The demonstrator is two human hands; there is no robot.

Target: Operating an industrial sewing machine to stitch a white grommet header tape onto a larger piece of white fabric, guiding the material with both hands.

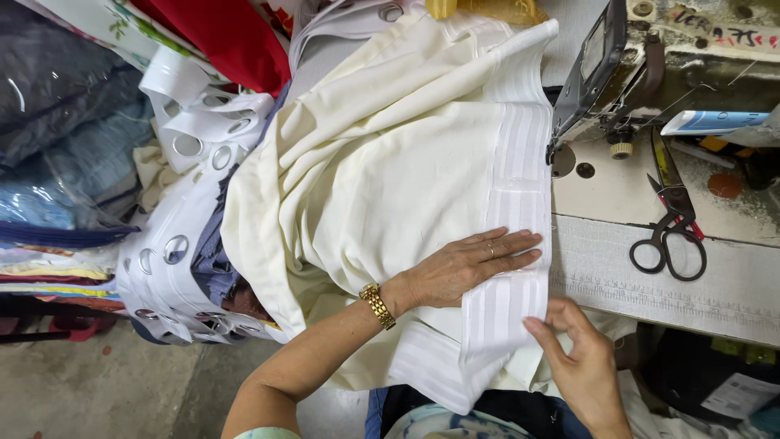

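— Where's the white header tape (516, 203)?
— On the cream fabric (382, 162), running to the sewing machine (601, 73). Left hand (463, 268) lies spread flat; right hand (581, 358) pinches the tape's edge.
— Best kept flat and straight.

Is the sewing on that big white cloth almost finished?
Hard to say. Done: the white tape already lies flat along the cream cloth up to the sewing machine. In hand: the left hand presses the tape down, and the right hand pinches its near edge. Left: the near end of the tape hasn't reached the needle. The scissors lie unused.
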